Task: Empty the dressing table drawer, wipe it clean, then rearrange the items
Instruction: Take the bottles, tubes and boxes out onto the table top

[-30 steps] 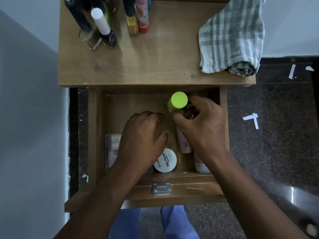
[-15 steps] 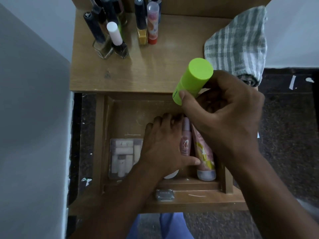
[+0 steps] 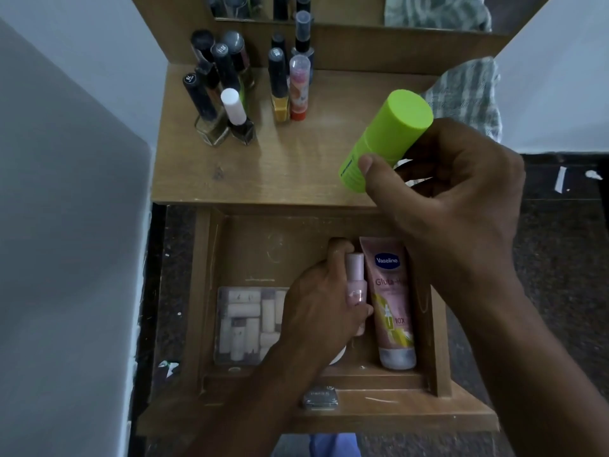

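Wooden counter above the open drawer, the landmark throughout. Right hand is closed around a green bottle, raised above the drawer, likely bound for the bottles behind it. Left hand, inside the drawer, grips a pink bottle beside the Vaseline tube; emptying is unfinished.

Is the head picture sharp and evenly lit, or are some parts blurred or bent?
Head view: dim, soft light; the tabletop shows a pale sheen; the Vaseline tube label is readable, the bottles slightly soft; wide-angle bending slants the drawer sides.
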Action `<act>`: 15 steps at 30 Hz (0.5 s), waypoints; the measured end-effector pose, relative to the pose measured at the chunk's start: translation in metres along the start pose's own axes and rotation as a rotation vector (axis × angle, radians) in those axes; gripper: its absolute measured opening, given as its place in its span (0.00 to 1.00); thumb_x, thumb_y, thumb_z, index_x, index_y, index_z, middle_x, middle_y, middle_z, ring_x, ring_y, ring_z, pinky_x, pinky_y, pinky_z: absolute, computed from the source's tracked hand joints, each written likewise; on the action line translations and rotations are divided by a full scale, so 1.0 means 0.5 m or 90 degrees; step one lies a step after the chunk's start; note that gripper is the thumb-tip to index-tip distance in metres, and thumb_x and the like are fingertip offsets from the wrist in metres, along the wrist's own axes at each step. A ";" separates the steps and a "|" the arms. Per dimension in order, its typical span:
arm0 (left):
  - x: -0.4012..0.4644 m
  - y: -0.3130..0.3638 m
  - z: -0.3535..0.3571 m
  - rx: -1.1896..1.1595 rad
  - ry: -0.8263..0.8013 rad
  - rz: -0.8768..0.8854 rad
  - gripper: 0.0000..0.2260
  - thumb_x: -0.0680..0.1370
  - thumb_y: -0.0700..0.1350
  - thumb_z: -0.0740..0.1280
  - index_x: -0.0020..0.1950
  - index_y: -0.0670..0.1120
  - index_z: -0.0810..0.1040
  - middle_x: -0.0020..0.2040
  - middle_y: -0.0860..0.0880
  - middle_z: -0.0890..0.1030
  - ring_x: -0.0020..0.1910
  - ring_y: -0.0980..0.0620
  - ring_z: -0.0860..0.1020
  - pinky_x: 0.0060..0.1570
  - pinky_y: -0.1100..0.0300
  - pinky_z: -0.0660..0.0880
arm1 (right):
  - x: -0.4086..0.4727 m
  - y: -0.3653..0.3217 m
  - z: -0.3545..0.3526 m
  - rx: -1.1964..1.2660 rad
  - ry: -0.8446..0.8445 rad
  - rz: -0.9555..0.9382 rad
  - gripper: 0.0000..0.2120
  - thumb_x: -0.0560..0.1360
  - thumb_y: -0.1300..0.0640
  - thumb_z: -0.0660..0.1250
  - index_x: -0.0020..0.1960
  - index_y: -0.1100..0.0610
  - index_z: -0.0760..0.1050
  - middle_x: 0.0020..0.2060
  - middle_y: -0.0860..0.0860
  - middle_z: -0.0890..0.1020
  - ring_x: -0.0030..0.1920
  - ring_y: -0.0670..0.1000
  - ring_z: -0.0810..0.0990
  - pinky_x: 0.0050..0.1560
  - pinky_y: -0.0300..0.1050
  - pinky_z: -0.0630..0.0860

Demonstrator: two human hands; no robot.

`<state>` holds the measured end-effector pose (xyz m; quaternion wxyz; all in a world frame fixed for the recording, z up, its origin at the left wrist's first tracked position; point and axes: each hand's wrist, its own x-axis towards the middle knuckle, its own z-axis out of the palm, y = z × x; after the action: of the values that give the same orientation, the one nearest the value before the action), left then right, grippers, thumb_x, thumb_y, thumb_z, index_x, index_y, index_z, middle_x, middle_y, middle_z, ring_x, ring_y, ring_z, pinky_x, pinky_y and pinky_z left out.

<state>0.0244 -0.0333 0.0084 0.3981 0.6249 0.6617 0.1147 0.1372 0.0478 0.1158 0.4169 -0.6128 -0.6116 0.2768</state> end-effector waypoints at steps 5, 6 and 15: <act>-0.019 -0.007 -0.036 -0.127 0.076 -0.037 0.30 0.72 0.52 0.79 0.69 0.57 0.69 0.61 0.58 0.81 0.57 0.59 0.80 0.57 0.59 0.79 | 0.010 -0.002 0.006 -0.023 -0.021 -0.003 0.12 0.75 0.48 0.76 0.53 0.54 0.84 0.44 0.43 0.86 0.43 0.45 0.86 0.40 0.49 0.83; -0.024 -0.007 -0.051 -0.156 0.104 -0.033 0.25 0.72 0.52 0.79 0.66 0.57 0.73 0.58 0.59 0.82 0.55 0.61 0.80 0.56 0.58 0.80 | 0.012 -0.004 0.009 -0.023 -0.022 -0.003 0.13 0.74 0.47 0.76 0.53 0.54 0.84 0.44 0.43 0.86 0.43 0.45 0.86 0.40 0.50 0.83; -0.027 0.042 -0.245 -0.098 0.439 0.087 0.16 0.76 0.49 0.78 0.60 0.45 0.81 0.54 0.52 0.83 0.51 0.55 0.81 0.50 0.63 0.78 | 0.042 -0.017 0.055 -0.015 -0.033 -0.034 0.13 0.75 0.49 0.76 0.55 0.54 0.84 0.47 0.44 0.87 0.47 0.42 0.86 0.46 0.45 0.84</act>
<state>-0.0436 0.0008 0.1079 0.1889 0.5605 0.7033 0.3944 0.1117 0.0724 0.1130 0.4007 -0.5937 -0.6417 0.2743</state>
